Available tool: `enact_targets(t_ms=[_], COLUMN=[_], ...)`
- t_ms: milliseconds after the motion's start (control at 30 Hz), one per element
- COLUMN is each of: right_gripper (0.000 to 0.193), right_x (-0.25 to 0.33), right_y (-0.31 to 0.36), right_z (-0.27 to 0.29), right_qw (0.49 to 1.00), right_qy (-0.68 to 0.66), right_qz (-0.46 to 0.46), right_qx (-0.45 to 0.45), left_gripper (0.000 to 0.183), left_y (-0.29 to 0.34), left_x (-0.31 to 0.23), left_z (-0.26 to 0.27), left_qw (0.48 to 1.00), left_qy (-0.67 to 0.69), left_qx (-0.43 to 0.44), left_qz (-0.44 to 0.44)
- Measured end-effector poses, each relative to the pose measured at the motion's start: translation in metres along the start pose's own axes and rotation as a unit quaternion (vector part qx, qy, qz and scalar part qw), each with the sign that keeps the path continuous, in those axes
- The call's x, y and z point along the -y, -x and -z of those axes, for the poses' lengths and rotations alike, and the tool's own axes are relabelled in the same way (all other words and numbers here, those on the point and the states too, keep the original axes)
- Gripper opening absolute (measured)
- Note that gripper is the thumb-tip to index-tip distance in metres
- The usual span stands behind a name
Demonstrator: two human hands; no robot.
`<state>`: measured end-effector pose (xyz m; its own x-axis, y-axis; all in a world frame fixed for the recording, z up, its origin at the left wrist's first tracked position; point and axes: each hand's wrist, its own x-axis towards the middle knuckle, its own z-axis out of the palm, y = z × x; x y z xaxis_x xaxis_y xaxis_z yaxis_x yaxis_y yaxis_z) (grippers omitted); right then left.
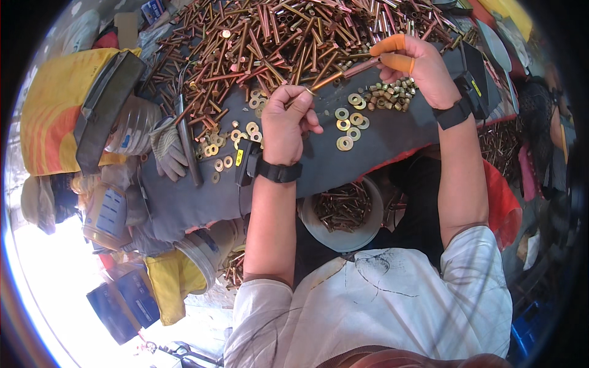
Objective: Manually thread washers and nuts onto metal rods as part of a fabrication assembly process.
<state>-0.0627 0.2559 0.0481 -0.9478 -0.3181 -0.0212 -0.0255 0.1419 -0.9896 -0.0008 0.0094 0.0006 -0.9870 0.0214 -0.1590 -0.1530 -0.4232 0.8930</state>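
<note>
A long brass-coloured bolt (328, 81) spans the gap between my hands above the near edge of the pile. My left hand (287, 119) pinches its lower left end, where a thin ring-like edge shows; I cannot tell if it is a washer. Along the bolt's right part runs a pinkish metal sleeve (361, 67). My right hand (414, 64), with orange finger covers on thumb and forefinger, closes on the sleeve's far end. Below the bolt lie loose flat washers (351, 126). Small brass-coloured nuts (392, 95) sit in a heap under my right hand.
A large pile of bolts and sleeves (288, 37) covers the far table. More washers (211, 147), a metal rod (186, 135) and a knitted glove (167, 149) lie left. A bucket of bolts (307, 224) stands below the table edge. A dark angled plate (101, 116) rises at left.
</note>
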Motion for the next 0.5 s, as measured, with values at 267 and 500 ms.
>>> enact_targets(t_ms=[267, 500], right_gripper=[0.02, 0.02], right_x=[0.003, 0.006], right_y=[-0.004, -0.005], right_z=[-0.022, -0.079], right_qw=[1.0, 0.995], right_qy=[-0.001, -0.031], right_qz=[0.001, 0.015], right_qx=[0.024, 0.096], left_gripper=[0.015, 0.019], left_y=[0.004, 0.011], left_x=[-0.004, -0.001], left_z=[0.004, 0.006], left_qw=[0.998, 0.999], left_qy=[-0.063, -0.035], left_qx=[-0.01, 0.022], left_qz=[0.015, 0.034])
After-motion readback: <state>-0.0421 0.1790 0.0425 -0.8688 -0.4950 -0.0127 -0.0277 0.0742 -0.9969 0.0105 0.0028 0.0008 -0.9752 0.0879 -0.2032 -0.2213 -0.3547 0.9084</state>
